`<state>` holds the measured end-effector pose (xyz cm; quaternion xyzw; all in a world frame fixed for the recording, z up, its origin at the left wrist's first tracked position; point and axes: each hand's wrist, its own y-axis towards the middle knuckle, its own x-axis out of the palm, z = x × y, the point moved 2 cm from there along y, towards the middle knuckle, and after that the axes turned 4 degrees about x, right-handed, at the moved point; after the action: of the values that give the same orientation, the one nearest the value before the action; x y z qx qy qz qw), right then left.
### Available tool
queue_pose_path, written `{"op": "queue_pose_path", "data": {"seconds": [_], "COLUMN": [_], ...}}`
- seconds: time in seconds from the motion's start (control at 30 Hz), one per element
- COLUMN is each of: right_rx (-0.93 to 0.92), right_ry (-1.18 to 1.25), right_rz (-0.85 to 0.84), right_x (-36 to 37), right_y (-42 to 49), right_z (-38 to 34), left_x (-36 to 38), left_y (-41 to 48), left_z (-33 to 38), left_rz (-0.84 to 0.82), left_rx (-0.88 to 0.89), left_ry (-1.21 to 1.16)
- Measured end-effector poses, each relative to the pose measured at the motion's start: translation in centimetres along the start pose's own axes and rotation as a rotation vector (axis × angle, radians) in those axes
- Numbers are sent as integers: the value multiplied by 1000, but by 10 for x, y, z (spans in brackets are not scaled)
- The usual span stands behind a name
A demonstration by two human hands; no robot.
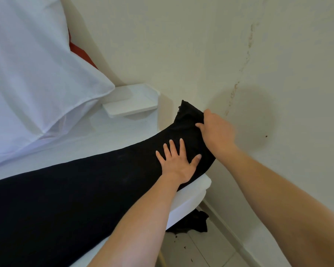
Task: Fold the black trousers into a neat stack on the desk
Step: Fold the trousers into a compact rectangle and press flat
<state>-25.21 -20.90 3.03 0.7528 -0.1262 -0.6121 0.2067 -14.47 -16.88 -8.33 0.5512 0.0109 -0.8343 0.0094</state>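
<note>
Currently black fabric trousers point(75, 189) lie lengthwise across white table point(189, 201), lower left to centre frame. Left hand point(178, 162) presses flat, fingers spread; right hand point(213, 130) pinches the far end.

One pair of black trousers point(75, 193); two hands, left hand point(176, 165) and right hand point(216, 130); one white surface point(189, 201); one white cloth point(37, 74); one small shelf point(131, 105); one dark garment point(193, 222).

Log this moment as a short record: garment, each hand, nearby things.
garment: black trousers laid out long across the white desk, not yet stacked
left hand: flat, fingers spread, pressing on the trousers
right hand: grips the trousers' end near the wall
nearby: white cloth at left; dark cloth on the floor under the desk
</note>
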Motion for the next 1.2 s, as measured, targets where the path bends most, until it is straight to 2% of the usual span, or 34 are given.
{"op": "queue_pose_path", "data": {"seconds": [0.1,0.13,0.2,0.23,0.27,0.33,0.4,0.53,0.63,0.73,0.83,0.9,1.0,1.03,1.1,1.17,1.2], "right_rx": [-22,-22,-4,0,0,-41,-109,-194,-266,-299,-320,-367,-505,-529,-479,-394,-378], "right_ry": [56,92,199,259,314,415,457,469,486,469,434,462,540,601,747,664,534], "right_rz": [-18,-51,-170,-241,-307,-407,-487,-666,-746,-787,-795,-836,-973,-943,-692,-415,-391], "right_x": [-7,-9,-13,-17,-20,-29,-37,-43,-30,-11,4,9,12,11,14,21,28], "right_y": [-1,-2,-3,-4,-6,-11,-17,-42,-69,-93,-111,-119,-127,-126,-110,-86,-76], "right_z": [-22,-33,-51,-62,-72,-95,-117,-156,-177,-189,-197,-201,-201,-196,-181,-161,-152], "left_x": [-20,-28,-47,-57,-65,-75,-81,-85,-89,-97,-107,-112,-112,-113,-113,-113,-113], "left_y": [1,-3,-16,-23,-27,-33,-42,-63,-76,-86,-94,-100,-106,-108,-108,-109,-111], "left_z": [-9,-15,-23,-31,-40,-63,-85,-114,-131,-152,-168,-172,-175,-174,-174,-175,-175], "left_rz": [-55,-79,-139,-107,-54,0,-27,-126,-114,5,56,71,163,230,273,251,244], "left_rx": [-1,-5,-81,-152,-221,-313,-355,-319,-263,-364,-408,-467,-607,-616,-615,-607,-609], "left_ry": [-312,-558,-1225,-1478,-1616,-1745,-1858,-2076,-2210,-2219,-2153,-1916,-1383,-1313,-1323,-1357,-1344]}}
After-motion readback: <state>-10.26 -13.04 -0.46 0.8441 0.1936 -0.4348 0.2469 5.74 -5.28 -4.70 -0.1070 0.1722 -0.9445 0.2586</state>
